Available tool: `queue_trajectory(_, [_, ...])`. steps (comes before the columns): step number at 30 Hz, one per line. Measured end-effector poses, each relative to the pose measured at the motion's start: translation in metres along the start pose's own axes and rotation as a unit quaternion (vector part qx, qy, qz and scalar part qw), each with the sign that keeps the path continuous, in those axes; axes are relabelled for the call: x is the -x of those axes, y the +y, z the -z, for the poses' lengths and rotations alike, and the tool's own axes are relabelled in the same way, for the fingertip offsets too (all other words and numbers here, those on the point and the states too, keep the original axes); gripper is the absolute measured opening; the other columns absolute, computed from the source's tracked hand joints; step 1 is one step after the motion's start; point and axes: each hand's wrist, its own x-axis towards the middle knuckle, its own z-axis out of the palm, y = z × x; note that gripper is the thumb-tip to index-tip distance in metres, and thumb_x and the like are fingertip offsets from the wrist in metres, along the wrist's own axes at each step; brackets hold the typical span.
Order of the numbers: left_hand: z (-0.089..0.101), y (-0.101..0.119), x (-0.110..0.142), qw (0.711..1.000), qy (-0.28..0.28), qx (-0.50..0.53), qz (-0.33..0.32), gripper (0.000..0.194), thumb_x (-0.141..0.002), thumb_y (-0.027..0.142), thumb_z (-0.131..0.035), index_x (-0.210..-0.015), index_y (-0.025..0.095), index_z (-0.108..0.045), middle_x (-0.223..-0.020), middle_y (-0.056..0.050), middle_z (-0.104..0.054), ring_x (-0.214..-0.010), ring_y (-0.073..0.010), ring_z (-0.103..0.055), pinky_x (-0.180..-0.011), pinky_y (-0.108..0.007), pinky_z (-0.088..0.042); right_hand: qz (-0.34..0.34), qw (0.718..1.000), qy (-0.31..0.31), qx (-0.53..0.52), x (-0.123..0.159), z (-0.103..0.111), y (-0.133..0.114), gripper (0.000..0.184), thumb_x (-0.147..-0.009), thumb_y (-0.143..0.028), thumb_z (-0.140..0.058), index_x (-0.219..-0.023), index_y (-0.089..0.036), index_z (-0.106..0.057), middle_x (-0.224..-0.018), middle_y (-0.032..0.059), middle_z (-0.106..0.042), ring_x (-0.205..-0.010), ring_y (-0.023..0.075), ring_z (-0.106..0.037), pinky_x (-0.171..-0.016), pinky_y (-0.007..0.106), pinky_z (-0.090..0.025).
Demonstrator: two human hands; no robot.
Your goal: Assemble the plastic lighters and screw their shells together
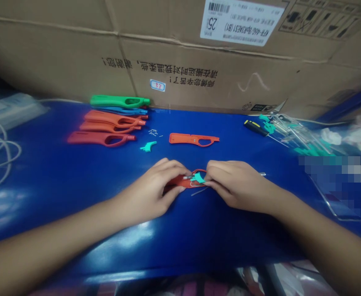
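Close in front of me lies an orange-red lighter casing half [177,181], its hollow side up. My left hand [157,187] is closed on its left end, thumb and fingers on opposite edges. A turquoise trigger [199,178] sits over the casing's handle opening, with thin wires beside it. My right hand [232,183] pinches at the trigger's right edge and hides the casing's right end. Past that hand, a short metal tip [262,174] shows. Beyond my hands rests another orange casing half [194,139], with a loose turquoise trigger [149,146] to its left.
Green [115,100], blue, orange and red [97,138] lighter casings are stacked at the back left. Several small screws [153,132] lie nearby. A screwdriver [256,127] and metal tubes [300,129] are at the right. A large cardboard box [75,53] walls off the blue table's [131,246] back.
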Motion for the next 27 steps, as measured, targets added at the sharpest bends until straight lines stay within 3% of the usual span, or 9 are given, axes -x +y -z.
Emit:
queue_trajectory(10, [0.0,-0.001,0.001,1.0,-0.001,0.002,0.004,0.024,-0.094,0.014,-0.057,-0.118,0.018,-0.063,-0.115,-0.007,-0.065,-0.105,-0.021,-0.057,-0.095,-0.038,-0.048,0.006,1.0,-0.007,0.011,0.001,-0.001,0.001,0.02,-0.101,-0.02,-0.045,-0.092,-0.016,-0.063,-0.088,0.003,-0.06,-0.075,0.0153,-0.053,-0.068,0.028,-0.039])
queue_trajectory(18, [-0.001,0.0,0.0,1.0,0.002,-0.011,-0.01,0.024,-0.096,0.015,-0.055,-0.118,0.018,-0.063,-0.114,-0.007,-0.065,-0.105,-0.0217,-0.057,-0.095,-0.038,-0.048,0.023,0.996,-0.021,0.078,0.002,0.004,-0.005,0.019,-0.098,-0.016,-0.047,-0.091,-0.016,-0.065,-0.089,0.0035,-0.063,-0.072,0.0158,-0.053,-0.066,0.03,-0.035])
queue_trajectory(27, [-0.004,0.001,0.002,0.999,0.025,-0.018,-0.019,0.03,-0.095,0.015,-0.055,-0.125,0.019,-0.06,-0.117,-0.007,-0.065,-0.107,-0.0206,-0.056,-0.095,-0.036,-0.048,0.0,0.997,-0.011,0.082,0.003,0.003,-0.011,0.021,-0.098,-0.023,-0.048,-0.083,-0.019,-0.061,-0.083,0.0016,-0.059,-0.072,0.0153,-0.051,-0.065,0.031,-0.032])
